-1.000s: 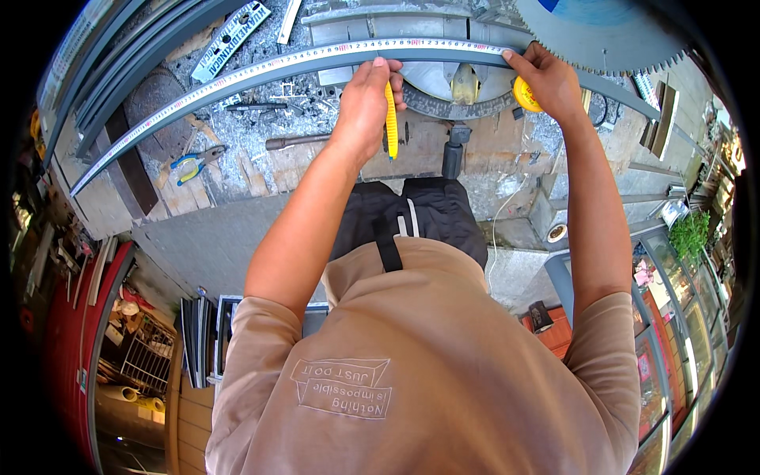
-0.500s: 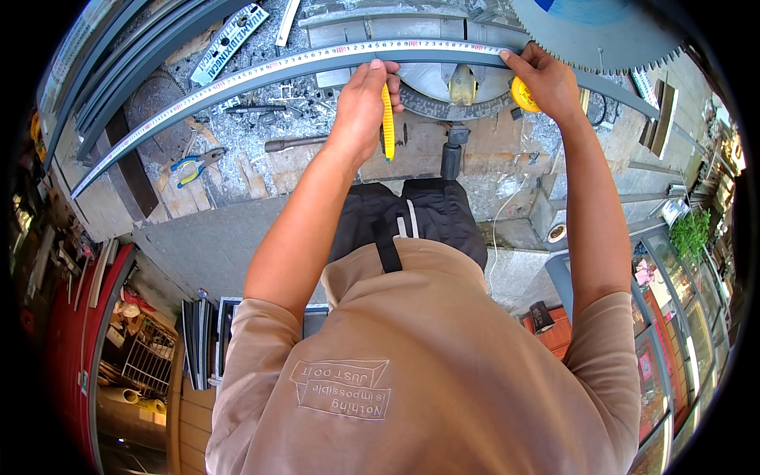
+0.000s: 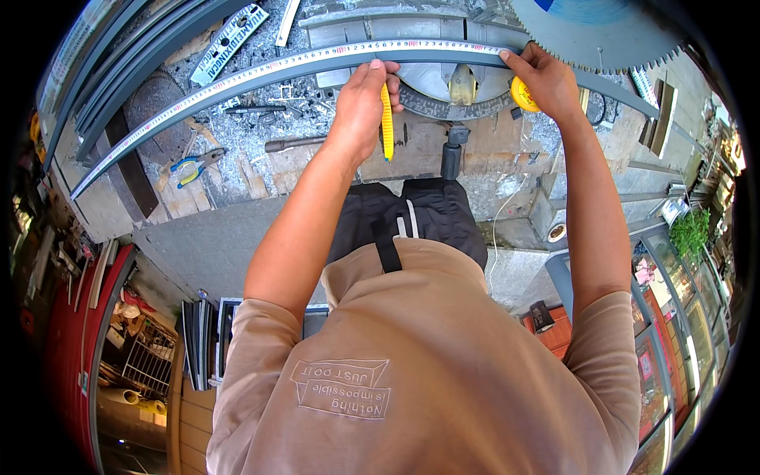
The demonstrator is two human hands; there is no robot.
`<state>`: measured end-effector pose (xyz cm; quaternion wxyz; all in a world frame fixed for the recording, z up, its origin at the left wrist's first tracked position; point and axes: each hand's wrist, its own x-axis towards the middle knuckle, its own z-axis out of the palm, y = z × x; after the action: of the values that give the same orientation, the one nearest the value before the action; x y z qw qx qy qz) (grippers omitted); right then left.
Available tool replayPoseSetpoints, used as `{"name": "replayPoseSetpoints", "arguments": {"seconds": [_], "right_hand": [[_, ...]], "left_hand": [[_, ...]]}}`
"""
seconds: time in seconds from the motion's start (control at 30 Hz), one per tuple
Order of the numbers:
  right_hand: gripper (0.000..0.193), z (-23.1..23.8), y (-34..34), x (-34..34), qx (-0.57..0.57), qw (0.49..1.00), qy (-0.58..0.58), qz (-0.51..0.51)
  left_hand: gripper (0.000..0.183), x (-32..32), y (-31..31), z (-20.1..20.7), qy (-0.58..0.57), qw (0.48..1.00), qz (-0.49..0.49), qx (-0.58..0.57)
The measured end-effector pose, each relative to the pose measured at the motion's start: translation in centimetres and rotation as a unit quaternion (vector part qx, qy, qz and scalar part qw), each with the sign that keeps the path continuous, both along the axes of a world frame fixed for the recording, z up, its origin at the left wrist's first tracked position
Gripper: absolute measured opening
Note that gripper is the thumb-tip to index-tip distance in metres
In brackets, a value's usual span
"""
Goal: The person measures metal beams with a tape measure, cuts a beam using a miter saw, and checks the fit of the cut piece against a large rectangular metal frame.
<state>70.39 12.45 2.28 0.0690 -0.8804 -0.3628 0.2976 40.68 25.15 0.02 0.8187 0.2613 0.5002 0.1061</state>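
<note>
A long grey metal profile (image 3: pixel 237 89) crosses the workbench from left to right, with a white tape blade (image 3: pixel 301 60) laid along it. My right hand (image 3: pixel 549 83) grips the yellow tape measure (image 3: pixel 523 94), its thumb pressed at the blade near the case. Closed around a slim yellow ribbed tool (image 3: pixel 388 127), my left hand (image 3: pixel 364 107) rests at the profile's near edge. The tool points toward me; its other end is hidden by the fingers. Beneath the profile is a saw's round metal base (image 3: pixel 451 91), and the toothed saw blade (image 3: pixel 598 39) stands just beyond my right hand.
Metal chips and scraps (image 3: pixel 269 111) cover the bench. Pliers (image 3: pixel 198 166) and a metal rod (image 3: pixel 294 144) lie near its front edge. More dark profiles (image 3: pixel 131 71) are stacked at the far left. A black handle (image 3: pixel 450 158) juts from the saw base toward me.
</note>
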Motion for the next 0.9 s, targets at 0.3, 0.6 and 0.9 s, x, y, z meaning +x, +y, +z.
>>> {"name": "replayPoseSetpoints", "arguments": {"seconds": [0.3,0.6,0.9], "right_hand": [[0.061,0.51,0.31,-0.26,-0.01,1.0,-0.005,0.002],[0.06,0.73,0.4,-0.37,-0.015,1.0,0.003,-0.011],[0.061,0.24,0.2,-0.1,-0.008,1.0,0.001,-0.009]], "left_hand": [[0.036,0.19,-0.09,-0.01,0.008,1.0,0.007,-0.007],[0.035,0.37,-0.08,0.15,0.019,1.0,0.006,-0.009],[0.036,0.44,-0.23,0.06,0.024,1.0,0.006,0.003]]}}
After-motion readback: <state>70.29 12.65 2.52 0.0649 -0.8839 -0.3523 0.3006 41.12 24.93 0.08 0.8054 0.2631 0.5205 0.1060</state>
